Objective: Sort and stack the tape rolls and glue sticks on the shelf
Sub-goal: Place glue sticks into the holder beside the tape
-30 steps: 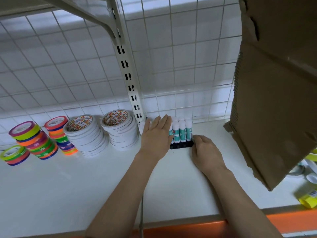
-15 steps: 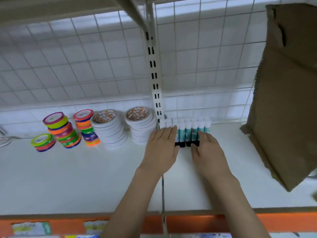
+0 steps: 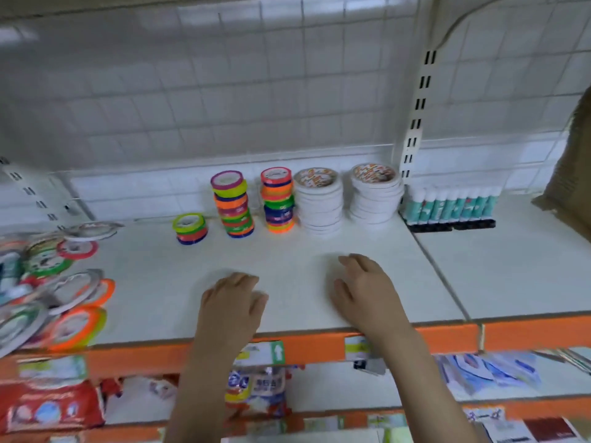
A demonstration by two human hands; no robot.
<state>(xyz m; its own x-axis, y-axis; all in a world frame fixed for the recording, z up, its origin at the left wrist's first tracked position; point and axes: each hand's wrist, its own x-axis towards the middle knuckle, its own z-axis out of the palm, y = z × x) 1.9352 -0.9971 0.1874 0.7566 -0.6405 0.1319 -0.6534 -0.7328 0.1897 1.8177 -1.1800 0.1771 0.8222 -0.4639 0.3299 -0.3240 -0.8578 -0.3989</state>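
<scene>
Looks like a between-steps moment: nothing is held, both the left hand (image 3: 232, 303) and the right hand (image 3: 367, 290) are seen over the bare front of the shelf (image 3: 319, 251) with fingers loosely bent, not gripped on anything. The glue sticks (image 3: 449, 206) are lined up upright in a black tray against the back wall, just right of the slotted upright (image 3: 415, 123), so that part can probably be called done. Two white tape stacks (image 3: 347, 198) and the neon tape stacks (image 3: 252, 203) are set in a row at the back. What's left is the loose pile of tape rolls (image 3: 51, 289) at the far left, which is blurred enough that the count can't be told. The next move would likely be a reach left by the left hand, with one roll pinched at a time and carried to the short neon stack (image 3: 190, 228). Plenty of bare shelf is left for that path; the orange front edge (image 3: 319, 343) is close to the pile, so rolls could be knocked off.
</scene>
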